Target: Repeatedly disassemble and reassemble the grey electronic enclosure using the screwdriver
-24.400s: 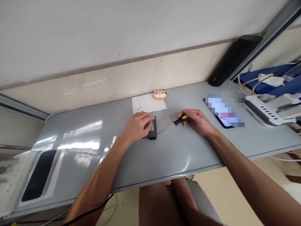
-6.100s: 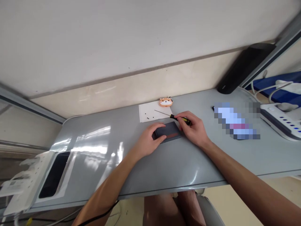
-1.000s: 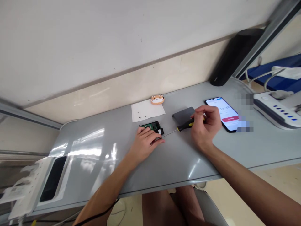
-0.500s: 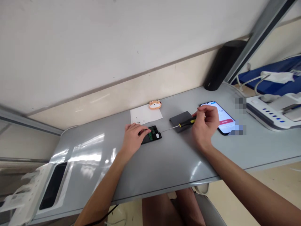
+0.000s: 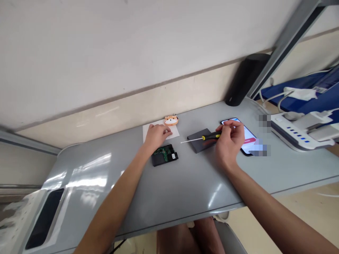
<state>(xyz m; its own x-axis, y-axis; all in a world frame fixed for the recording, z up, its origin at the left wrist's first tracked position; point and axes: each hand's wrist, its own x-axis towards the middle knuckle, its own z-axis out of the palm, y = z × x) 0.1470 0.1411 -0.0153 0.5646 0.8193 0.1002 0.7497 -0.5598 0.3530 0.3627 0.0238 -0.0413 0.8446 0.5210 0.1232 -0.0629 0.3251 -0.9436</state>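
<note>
A small opened device (image 5: 164, 155) lies on the grey table (image 5: 172, 190), its green circuit board exposed in a black base. Its dark grey cover (image 5: 199, 139) rests apart to the right. My left hand (image 5: 155, 135) reaches over the white paper (image 5: 174, 131) behind the device, fingers curled down onto the sheet; what they pinch, if anything, is hidden. My right hand (image 5: 230, 139) grips a screwdriver (image 5: 203, 137) with a black and yellow handle, its thin shaft pointing left above the cover.
An orange animal-shaped trinket (image 5: 171, 120) sits at the paper's back edge. A lit phone (image 5: 245, 135) lies right of my right hand. A black cylinder (image 5: 245, 79) stands at the wall. A white power strip (image 5: 299, 132) with cables is at the far right.
My left hand has left the open device and moved back onto the white paper. The right hand keeps the screwdriver, now raised over the cover. The view has shifted left.
</note>
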